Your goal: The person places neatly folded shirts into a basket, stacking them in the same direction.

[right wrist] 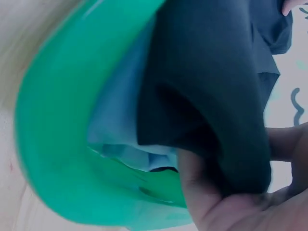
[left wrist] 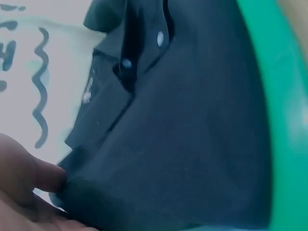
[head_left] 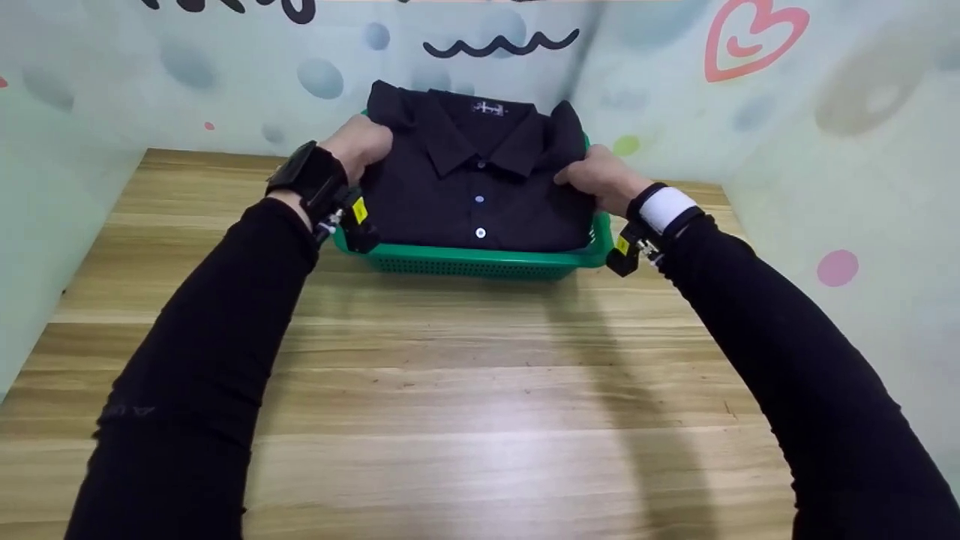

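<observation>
A folded black button-up shirt (head_left: 525,202), collar toward the wall, lies in a green plastic basket (head_left: 465,259). My left hand (head_left: 362,142) grips the shirt's left side near the shoulder; in the left wrist view the thumb (left wrist: 48,175) presses on the cloth's edge. On the opposite side my right hand (head_left: 606,178) holds the shirt's right edge, with the fabric bunched between thumb and fingers in the right wrist view. Under the shirt, a light blue cloth (right wrist: 120,110) shows inside the basket.
The basket stands at the back of a wood-grain table (head_left: 450,390), close to a patterned wall (head_left: 247,82). Another wall panel (head_left: 862,180) borders the table on the right. A pale panel (head_left: 52,195) rises along the left.
</observation>
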A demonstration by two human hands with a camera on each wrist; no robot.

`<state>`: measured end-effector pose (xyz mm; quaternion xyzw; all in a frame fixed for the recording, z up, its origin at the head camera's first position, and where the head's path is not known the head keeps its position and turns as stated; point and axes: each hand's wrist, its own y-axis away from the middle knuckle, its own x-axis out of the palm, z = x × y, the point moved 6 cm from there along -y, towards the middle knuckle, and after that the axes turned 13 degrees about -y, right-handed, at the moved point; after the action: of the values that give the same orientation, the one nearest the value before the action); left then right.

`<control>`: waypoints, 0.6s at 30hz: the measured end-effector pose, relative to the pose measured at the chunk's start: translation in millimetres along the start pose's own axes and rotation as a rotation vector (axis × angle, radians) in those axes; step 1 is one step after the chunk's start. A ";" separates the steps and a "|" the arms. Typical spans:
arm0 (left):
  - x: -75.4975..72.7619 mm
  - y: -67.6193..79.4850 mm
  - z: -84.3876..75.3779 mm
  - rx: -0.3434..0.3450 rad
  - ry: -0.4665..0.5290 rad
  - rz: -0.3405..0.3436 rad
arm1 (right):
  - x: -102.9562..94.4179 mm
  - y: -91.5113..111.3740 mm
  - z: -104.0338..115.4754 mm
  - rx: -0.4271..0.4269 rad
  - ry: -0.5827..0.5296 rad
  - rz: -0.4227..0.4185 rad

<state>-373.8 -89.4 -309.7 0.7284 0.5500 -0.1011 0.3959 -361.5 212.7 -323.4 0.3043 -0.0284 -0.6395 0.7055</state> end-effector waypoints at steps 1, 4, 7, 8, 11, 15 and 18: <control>1.2 3.4 0.8 -0.003 0.025 0.013 | -0.1 2.6 -0.7 0.015 -0.004 0.018; 6.7 16.0 5.8 -0.021 0.095 0.056 | -0.9 11.6 -4.1 0.047 0.016 0.079; 13.6 30.0 12.8 -0.027 0.154 0.108 | -1.2 21.6 -8.4 0.054 0.026 0.127; 15.7 34.5 15.6 -0.025 0.161 0.122 | -1.8 24.5 -9.5 0.047 0.023 0.132; 21.4 46.0 23.7 -0.009 0.162 0.159 | -5.4 33.3 -13.9 0.020 -0.017 0.134; 22.7 58.7 32.0 0.018 0.172 0.178 | -15.1 44.3 -18.5 -0.027 -0.030 0.141; 18.2 68.5 39.0 0.054 0.205 0.160 | -23.7 54.4 -24.0 -0.075 -0.022 0.142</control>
<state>-295.3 -108.6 -314.4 0.7870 0.5245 -0.0091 0.3246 -307.3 243.7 -309.3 0.2678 -0.0335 -0.5915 0.7598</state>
